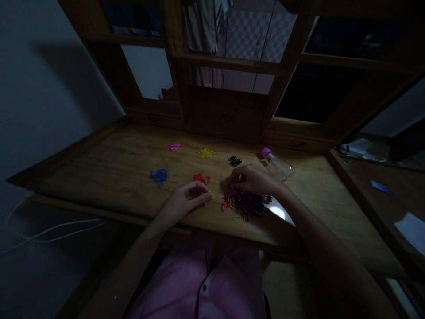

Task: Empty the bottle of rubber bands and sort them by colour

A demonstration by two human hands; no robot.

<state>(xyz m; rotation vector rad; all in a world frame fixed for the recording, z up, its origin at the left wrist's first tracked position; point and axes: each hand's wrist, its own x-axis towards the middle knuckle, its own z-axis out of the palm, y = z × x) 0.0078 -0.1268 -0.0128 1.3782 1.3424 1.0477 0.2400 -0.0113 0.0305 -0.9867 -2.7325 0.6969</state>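
A mixed heap of small coloured elastic bands (245, 203) lies on the wooden desk (116, 168) in front of me. My right hand (253, 179) hovers over the heap's far edge, fingers curled in a pinch; what they hold is too small to see. My left hand (187, 199) rests on the desk just left of the heap, fingers curled around a small yellow band. Sorted little piles sit farther back: blue (159, 176), red (202, 178), pink (174, 146), yellow (206, 153) and black (234, 161).
A clear plastic bottle with a pink cap (277, 165) lies on its side behind my right hand. Wooden shelving (229, 66) rises at the desk's back. White cables (49, 230) hang left of the desk. Papers (413, 230) lie on a side surface at right.
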